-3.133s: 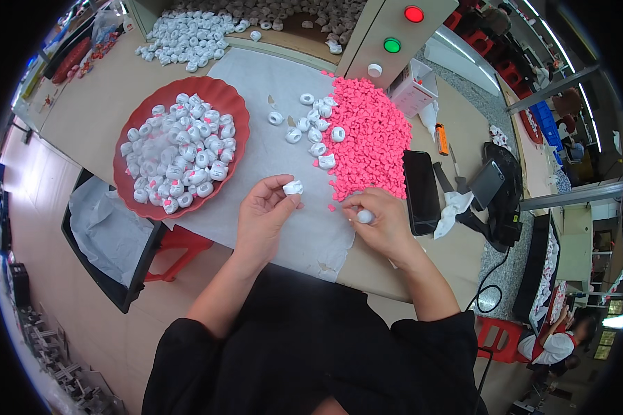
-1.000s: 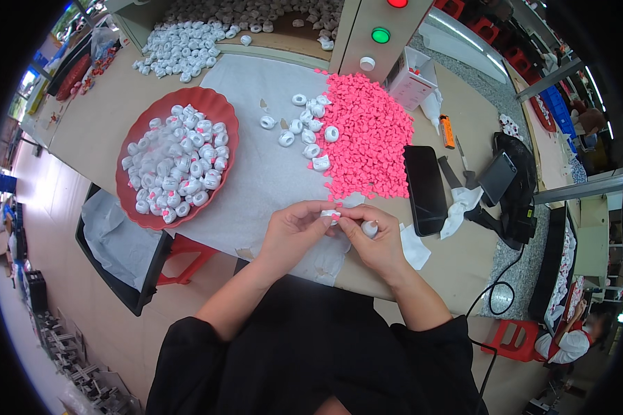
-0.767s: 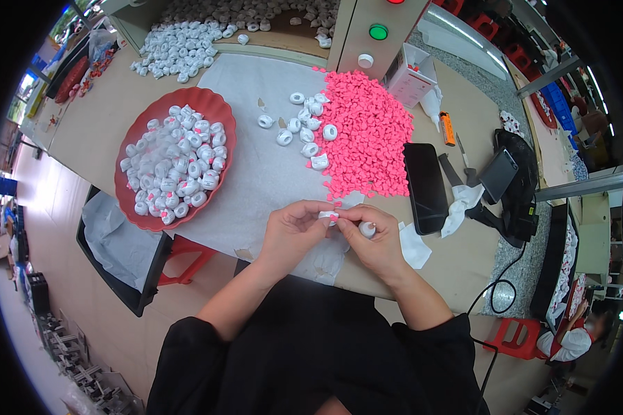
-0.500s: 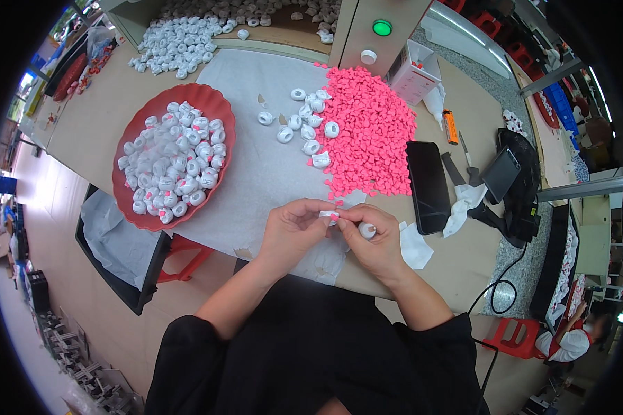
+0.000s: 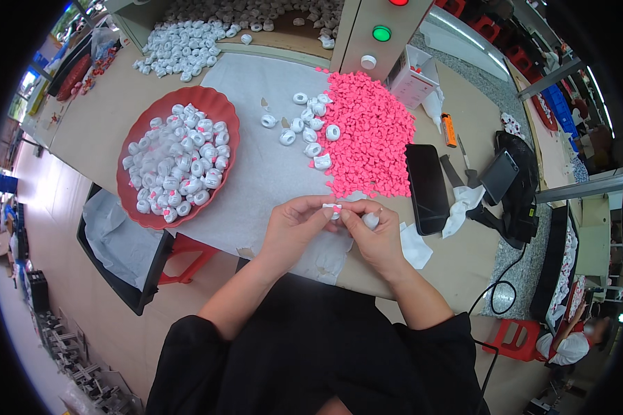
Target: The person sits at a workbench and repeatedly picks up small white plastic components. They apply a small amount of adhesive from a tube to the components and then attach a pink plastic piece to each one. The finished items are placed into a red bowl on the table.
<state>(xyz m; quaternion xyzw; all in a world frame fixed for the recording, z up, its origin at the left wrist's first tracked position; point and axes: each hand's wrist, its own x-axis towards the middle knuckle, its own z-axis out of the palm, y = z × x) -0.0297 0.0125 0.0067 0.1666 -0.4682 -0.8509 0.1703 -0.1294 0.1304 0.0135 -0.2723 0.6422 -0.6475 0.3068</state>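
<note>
My left hand [image 5: 294, 225] and my right hand [image 5: 372, 235] meet at the near edge of the white cloth [image 5: 256, 166]. Between their fingertips they pinch a small white ring piece with a pink bit [image 5: 332, 208] on it. A second white ring piece [image 5: 371, 220] sits tucked in my right hand's fingers. Beyond my hands lies a heap of small pink pieces [image 5: 367, 135], with several loose white rings [image 5: 308, 131] beside it. A red dish [image 5: 176, 162] at the left holds many white rings with pink bits.
A black phone [image 5: 428, 187] lies right of the pink heap, next to a crumpled tissue [image 5: 415, 245], an orange lighter [image 5: 449, 130] and a black stand with a cable [image 5: 505, 187]. A control box with a green lamp [image 5: 381, 32] and more white rings [image 5: 180, 45] sit at the back.
My hands have come together from apart on the cloth and lifted slightly toward me; in the last second they hold the white ring between them with only small finger shifts.
</note>
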